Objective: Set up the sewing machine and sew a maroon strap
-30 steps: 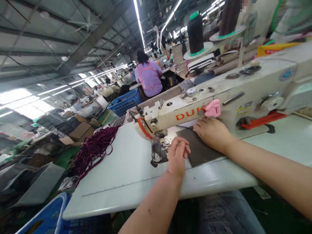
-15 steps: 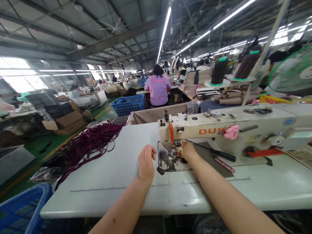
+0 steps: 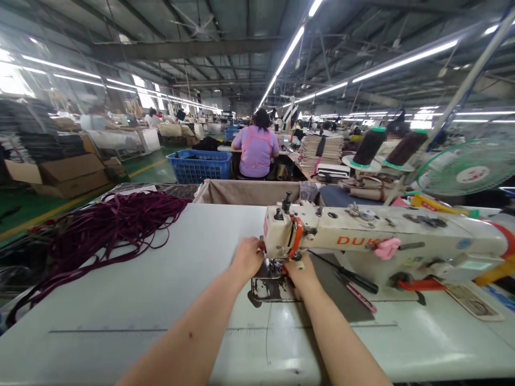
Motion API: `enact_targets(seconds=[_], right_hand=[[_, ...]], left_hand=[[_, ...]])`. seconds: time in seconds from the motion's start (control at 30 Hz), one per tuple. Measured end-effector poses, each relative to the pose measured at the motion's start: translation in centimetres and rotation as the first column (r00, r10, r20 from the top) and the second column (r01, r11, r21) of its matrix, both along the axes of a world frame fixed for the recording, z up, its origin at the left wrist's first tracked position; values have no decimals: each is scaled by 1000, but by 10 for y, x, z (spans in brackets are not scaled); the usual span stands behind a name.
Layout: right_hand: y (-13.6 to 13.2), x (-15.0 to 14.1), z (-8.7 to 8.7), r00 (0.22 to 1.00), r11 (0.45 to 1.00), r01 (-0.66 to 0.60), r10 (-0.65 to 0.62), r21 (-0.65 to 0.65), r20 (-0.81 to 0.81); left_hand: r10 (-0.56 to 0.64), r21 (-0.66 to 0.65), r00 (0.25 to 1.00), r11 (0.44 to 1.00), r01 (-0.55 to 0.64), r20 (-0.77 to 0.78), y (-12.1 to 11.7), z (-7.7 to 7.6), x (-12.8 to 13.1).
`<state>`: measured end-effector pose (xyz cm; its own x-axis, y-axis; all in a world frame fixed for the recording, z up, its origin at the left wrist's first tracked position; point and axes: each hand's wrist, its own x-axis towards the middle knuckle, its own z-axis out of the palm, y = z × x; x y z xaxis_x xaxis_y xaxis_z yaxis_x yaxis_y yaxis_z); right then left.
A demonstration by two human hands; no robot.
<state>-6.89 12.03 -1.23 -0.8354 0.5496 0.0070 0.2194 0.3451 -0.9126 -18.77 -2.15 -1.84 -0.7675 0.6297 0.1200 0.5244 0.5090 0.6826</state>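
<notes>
1. well, the left hand [image 3: 247, 260] is at the left side of the machine head [image 3: 276, 230], fingers curled in, tips close against it; whether they pinch anything, i can't tell.
2. the right hand [image 3: 301, 271] reaches in beneath the sewing machine [image 3: 338, 230] from the other side, fingers partly hidden, so its grip can't be told either.
3. the sewing machine stands on the white table [image 3: 120, 300], its needle end between both hands, above a worn metal plate [image 3: 267, 290].
4. beside the right wrist, a dark flat sheet [image 3: 330, 277] lies under a black-handled tool [image 3: 364, 283] and a pink-handled tool [image 3: 362, 300].
5. purple cords [image 3: 124, 225] heap at the table's far left.
</notes>
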Motion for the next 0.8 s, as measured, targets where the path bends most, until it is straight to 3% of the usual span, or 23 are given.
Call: enact_targets(seconds=[0.17,0.33,0.5,0.8], right_hand=[[-1,0,-3,999,999,-19,17,-43,-43],[0,-4,-4,997,999,-34,33,-16,-76],[0,-4,-5,993,1000,0,1,3,-120],[12,-18,-31,981,999,41,-45,-23,-190]], left_hand=[[-132,-17,989,991,131,-62,3,-3,5],[-156,-7,982,988,156,-109,9,-4,3],[-170,-52,984,984,168,-48,10,-10,0],[-179,-76,984,981,178,-18,7,-2,4]])
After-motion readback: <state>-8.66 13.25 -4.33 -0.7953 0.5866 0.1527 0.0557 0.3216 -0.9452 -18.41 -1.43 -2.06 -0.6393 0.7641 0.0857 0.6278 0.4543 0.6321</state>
